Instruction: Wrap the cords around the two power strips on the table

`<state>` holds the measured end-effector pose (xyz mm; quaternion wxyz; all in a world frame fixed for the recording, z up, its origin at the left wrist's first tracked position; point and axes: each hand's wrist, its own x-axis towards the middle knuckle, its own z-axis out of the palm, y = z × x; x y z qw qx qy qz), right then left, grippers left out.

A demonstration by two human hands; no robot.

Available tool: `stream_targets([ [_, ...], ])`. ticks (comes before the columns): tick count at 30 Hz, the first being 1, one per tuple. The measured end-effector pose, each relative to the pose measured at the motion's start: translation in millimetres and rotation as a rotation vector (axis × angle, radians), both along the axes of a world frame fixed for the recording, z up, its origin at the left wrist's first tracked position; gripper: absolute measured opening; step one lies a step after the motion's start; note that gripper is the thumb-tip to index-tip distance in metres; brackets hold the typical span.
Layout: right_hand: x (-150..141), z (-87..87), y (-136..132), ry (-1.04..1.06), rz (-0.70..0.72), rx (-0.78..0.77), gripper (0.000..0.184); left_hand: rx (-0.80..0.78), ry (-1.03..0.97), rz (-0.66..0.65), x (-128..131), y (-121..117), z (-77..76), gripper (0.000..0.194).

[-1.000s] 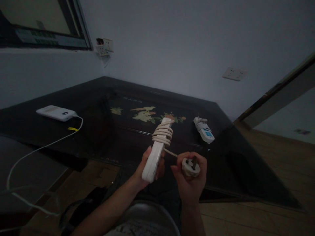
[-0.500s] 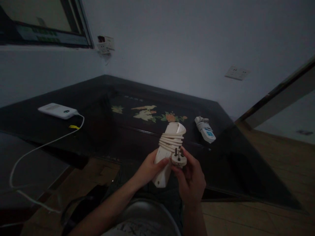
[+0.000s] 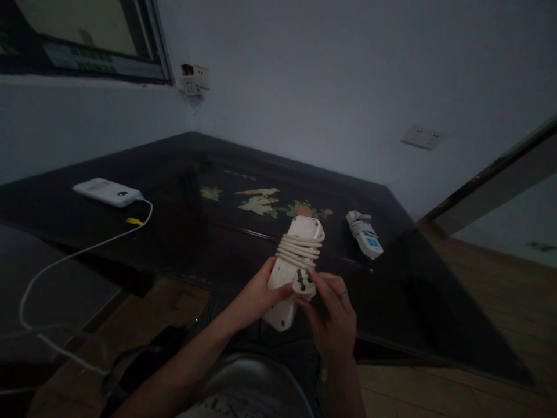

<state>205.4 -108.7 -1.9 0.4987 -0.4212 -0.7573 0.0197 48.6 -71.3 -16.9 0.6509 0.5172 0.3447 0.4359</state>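
A white power strip (image 3: 290, 268) with its own cord (image 3: 299, 249) coiled round its upper half is held above the near edge of a dark table (image 3: 183, 191). My left hand (image 3: 251, 301) grips the strip's lower part from the left. My right hand (image 3: 333, 316) pinches the cord's round white plug (image 3: 301, 283) against the face of the strip, just below the coils.
A small white timer socket with a blue label (image 3: 364, 234) lies on the table to the right. A white power bank (image 3: 107, 192) with a white cable (image 3: 82, 252) lies at the left. Wall sockets (image 3: 422, 137) sit on the far wall. Wooden floor lies to the right.
My right hand brought the plug from free air to the strip's face, taking up the last loose cord. The strip turned so its flat side faces me.
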Motion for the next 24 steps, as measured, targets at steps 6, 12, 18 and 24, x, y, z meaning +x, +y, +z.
stream_targets([
  [6,0,-4.4,6,-0.070,-0.030,0.022,0.055,0.114,0.245,0.163,-1,-2,7.4,0.048],
  [12,-2,-4.0,4,-0.036,-0.081,0.032,0.055,0.105,0.212,0.157,1,-7,11.4,0.055],
  [18,-4,-8.8,0,0.037,-0.114,0.009,0.050,-0.042,0.011,0.081,3,-10,18.8,0.058],
  [24,-12,-18.9,-5,0.188,-0.226,-0.036,0.044,-0.116,-0.147,-0.008,6,-12,8.9,0.056],
])
